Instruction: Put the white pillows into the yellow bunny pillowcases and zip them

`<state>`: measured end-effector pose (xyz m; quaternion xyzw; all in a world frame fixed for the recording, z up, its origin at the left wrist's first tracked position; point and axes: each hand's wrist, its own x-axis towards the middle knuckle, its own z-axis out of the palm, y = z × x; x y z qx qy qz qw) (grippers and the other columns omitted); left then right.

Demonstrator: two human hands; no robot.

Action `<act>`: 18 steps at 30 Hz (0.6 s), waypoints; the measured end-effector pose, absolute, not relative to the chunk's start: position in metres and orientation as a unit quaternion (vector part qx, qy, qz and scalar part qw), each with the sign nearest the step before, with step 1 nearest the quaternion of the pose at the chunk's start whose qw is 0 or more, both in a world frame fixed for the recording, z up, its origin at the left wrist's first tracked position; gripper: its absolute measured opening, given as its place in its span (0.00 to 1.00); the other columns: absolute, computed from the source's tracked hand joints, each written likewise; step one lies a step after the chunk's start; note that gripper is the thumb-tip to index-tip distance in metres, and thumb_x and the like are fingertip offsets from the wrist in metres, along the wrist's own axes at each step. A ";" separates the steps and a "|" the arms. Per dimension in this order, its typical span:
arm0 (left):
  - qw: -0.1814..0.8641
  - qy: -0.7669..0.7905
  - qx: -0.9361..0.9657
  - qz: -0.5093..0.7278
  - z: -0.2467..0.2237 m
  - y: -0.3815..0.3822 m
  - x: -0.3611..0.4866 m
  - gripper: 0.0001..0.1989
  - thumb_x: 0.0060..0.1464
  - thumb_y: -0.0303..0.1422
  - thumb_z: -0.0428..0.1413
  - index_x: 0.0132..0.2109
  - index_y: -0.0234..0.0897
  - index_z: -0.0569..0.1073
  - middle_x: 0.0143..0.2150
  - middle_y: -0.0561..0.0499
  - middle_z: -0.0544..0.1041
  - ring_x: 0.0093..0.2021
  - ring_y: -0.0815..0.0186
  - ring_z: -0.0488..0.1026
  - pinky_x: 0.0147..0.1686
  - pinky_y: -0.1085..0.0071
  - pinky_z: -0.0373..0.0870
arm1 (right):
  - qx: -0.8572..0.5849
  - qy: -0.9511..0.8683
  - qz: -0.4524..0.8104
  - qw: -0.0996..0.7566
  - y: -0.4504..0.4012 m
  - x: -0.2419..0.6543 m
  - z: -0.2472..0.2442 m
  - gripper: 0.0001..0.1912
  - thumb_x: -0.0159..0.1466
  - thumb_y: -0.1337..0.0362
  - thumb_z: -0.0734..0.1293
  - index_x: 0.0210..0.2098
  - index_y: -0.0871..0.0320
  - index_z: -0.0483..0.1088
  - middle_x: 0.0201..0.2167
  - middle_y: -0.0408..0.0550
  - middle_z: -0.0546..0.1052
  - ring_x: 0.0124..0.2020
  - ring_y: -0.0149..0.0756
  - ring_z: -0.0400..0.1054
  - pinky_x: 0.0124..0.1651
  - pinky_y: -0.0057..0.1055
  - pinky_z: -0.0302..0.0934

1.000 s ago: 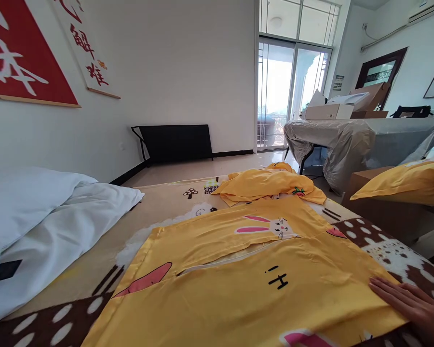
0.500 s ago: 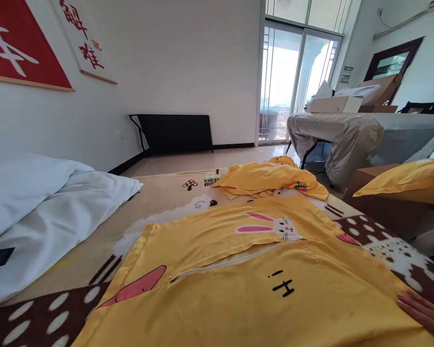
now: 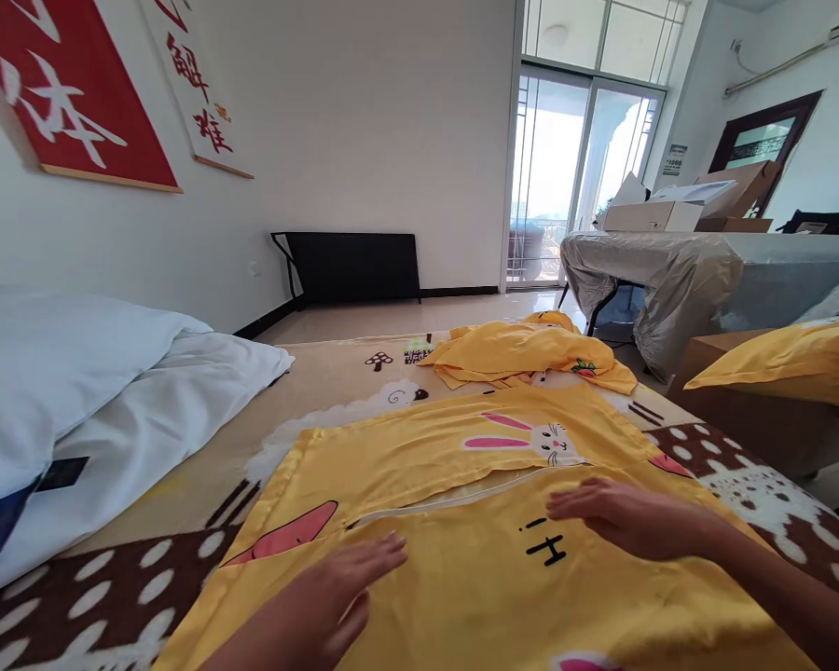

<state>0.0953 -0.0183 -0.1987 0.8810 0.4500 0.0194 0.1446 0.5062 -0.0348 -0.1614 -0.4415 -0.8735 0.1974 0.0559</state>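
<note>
A yellow pillowcase-like cloth [image 3: 461, 578] with rabbit faces and "Hi" print lies spread out, a long zipper opening [image 3: 454, 503] running across it. My left hand [image 3: 336, 592] is over its lower left part, below the opening, fingers extended and thumb apart. Over the right part, beside the "Hi" print, is my right hand [image 3: 622, 517], palm down with fingers stretched out. Neither hand holds anything. Whether the fingertips touch the cloth is hard to tell.
Crumpled yellow fabric [image 3: 531, 349] lies beyond the cloth on the patterned blanket [image 3: 350, 363]. White bedding [image 3: 174, 419] is at the left. At the right, a yellow pillow [image 3: 790, 363] rests near a cardboard box [image 3: 713, 354]; a plastic-covered table [image 3: 692, 270] stands behind.
My left hand has come into view at the lower left. My right hand has moved from the lower right edge inward over the cloth. The camera view has shifted slightly.
</note>
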 end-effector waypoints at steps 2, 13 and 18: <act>0.158 0.507 0.847 -0.020 -0.186 0.026 0.142 0.28 0.55 0.28 0.44 0.62 0.46 0.63 0.64 0.56 0.63 0.63 0.65 0.61 0.61 0.67 0.59 | -0.436 -0.878 0.166 0.108 0.012 0.460 -0.158 0.24 0.66 0.64 0.52 0.60 0.50 0.64 0.60 0.43 0.66 0.60 0.39 0.61 0.62 0.37 0.54; 0.066 0.689 0.720 0.042 -0.262 0.171 0.189 0.29 0.62 0.43 0.32 0.67 0.42 0.53 0.70 0.51 0.47 0.70 0.61 0.43 0.66 0.51 0.40 | -0.594 -0.790 0.101 0.110 0.166 0.409 -0.257 0.27 0.68 0.53 0.48 0.64 0.49 0.56 0.67 0.40 0.54 0.67 0.38 0.46 0.66 0.37 0.40; 0.031 0.761 0.648 0.033 -0.266 0.195 0.099 0.30 0.61 0.45 0.34 0.66 0.40 0.54 0.70 0.47 0.48 0.69 0.58 0.45 0.64 0.49 0.44 | -0.694 -0.712 0.091 0.056 0.190 0.510 -0.268 0.30 0.68 0.50 0.45 0.66 0.51 0.52 0.68 0.44 0.50 0.68 0.38 0.42 0.66 0.45 0.38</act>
